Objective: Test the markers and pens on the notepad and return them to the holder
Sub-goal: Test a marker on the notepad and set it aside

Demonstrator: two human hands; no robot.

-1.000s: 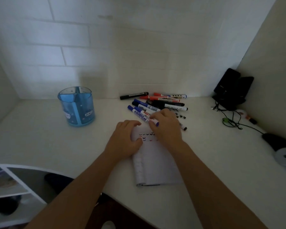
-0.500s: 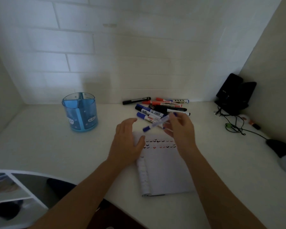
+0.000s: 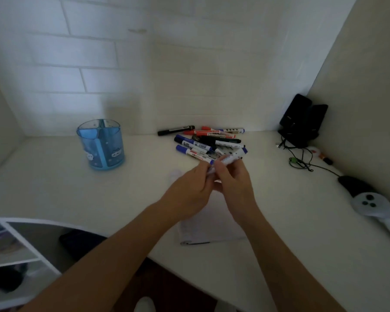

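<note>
- Both hands meet above the notepad [image 3: 208,224], which lies on the desk [image 3: 54,190].
- The right hand [image 3: 234,183] fingers grip a blue-capped marker [image 3: 231,158]; the left hand [image 3: 189,197] fingers pinch its near end.
- The other markers [image 3: 208,140] lie piled behind; the blue holder [image 3: 101,144] stands well apart, left.

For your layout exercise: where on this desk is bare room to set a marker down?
Bare desk lies between the blue holder and the notepad, and between notepad and game controller. Crowded: the marker pile and the cables.
</note>
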